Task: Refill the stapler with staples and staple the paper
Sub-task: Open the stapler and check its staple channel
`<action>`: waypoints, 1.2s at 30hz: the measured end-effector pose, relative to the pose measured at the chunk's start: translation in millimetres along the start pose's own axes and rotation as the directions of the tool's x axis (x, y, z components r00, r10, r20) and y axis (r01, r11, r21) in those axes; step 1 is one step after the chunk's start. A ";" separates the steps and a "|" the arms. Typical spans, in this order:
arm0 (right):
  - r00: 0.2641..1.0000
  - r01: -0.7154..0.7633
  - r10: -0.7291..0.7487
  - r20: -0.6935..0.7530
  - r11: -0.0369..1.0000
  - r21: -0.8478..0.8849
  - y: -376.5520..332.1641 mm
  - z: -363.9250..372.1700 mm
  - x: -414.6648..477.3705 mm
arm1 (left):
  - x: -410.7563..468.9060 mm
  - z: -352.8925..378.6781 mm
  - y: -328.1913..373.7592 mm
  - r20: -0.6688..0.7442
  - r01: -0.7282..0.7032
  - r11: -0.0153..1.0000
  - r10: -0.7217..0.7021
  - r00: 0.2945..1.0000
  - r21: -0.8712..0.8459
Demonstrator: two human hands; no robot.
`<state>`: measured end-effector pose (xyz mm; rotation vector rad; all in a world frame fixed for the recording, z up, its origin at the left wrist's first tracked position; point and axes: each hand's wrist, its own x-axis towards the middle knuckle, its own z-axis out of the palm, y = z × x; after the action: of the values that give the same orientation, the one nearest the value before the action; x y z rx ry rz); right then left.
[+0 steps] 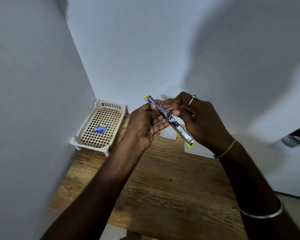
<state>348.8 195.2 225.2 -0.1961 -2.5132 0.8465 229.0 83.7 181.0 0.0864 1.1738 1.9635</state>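
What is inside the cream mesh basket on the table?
One small blue-and-white box lies on the mesh floor of the basket. Its contents are hidden, and its label is too small to read.

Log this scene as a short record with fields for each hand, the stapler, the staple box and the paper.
left hand: grips the stapler near its far end
right hand: pinches the stapler around its middle
stapler: appears opened out straight, metal inside showing, held in the air above the table
staple box: small, blue, lying in the cream basket at the table's far left corner
paper: white pieces flat on the table below the hands, neither hand touching them
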 end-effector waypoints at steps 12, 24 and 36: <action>0.978 -0.027 0.048 -0.205 0.994 0.106 9.4 0.1 -9.9 | 4.2 5.8 6.6 0.004 -0.039 0.993 0.040 0.999 -0.107; 0.945 -0.235 0.238 -0.224 0.971 0.044 36.1 7.9 -26.9 | 10.1 -1.6 -11.7 0.065 -0.161 0.963 0.179 0.982 -0.214; 0.904 -0.427 0.422 -0.071 0.887 -0.174 102.6 40.9 -67.9 | 39.4 -78.6 -54.8 0.286 -0.307 0.759 0.166 0.944 0.574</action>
<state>386.9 236.4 108.3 -0.8432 -2.5563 0.7551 202.2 67.5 82.1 0.8133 1.6711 1.6387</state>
